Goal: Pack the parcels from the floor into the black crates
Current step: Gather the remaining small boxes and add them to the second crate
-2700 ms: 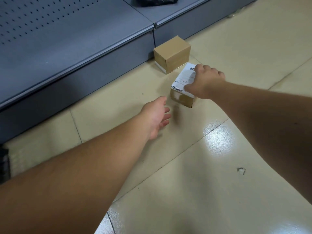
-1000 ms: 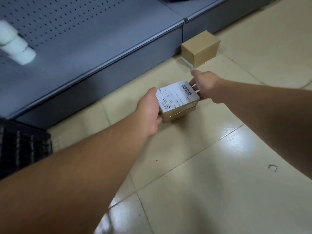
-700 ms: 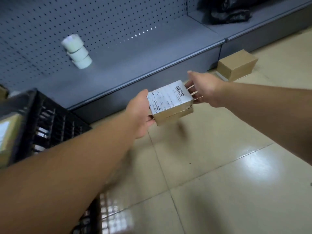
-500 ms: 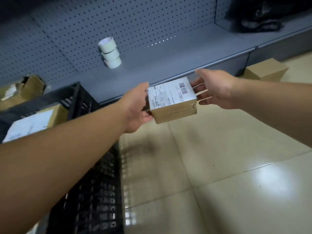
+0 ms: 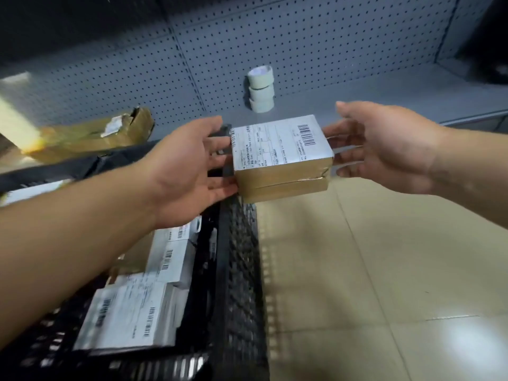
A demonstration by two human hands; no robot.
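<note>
Hands hold a box (image 5: 280, 156) between them in the air, just above the right rim of the black crate (image 5: 239, 270). The left hand (image 5: 187, 171) presses its straight, spread fingers (image 5: 220, 188) against the box's left side, thumb up near the top edge. The right hand (image 5: 384, 147) does the same on the right side, fingers straight and slightly parted, thumb raised above them. Neither hand curls round the box; it is squeezed between flat fingers.

The box is brown cardboard, taped along a seam on its near face, with a white shipping label and barcode covering its top. It sits level, tilted a little toward the camera.

Inside the crate, below the left forearm, lie several parcels (image 5: 129, 317) with white labels and barcodes facing up, packed against one another near the crate's near left part. The crate's right wall is a dark mesh and stands on the tiled floor (image 5: 384, 270).

Behind the hands runs a grey shelf (image 5: 357, 105) with a pegboard back. Three tape rolls (image 5: 261, 89) stand stacked near the shelf's back edge. At the shelf's left end lies a torn cardboard box (image 5: 90, 138), blurred.
</note>
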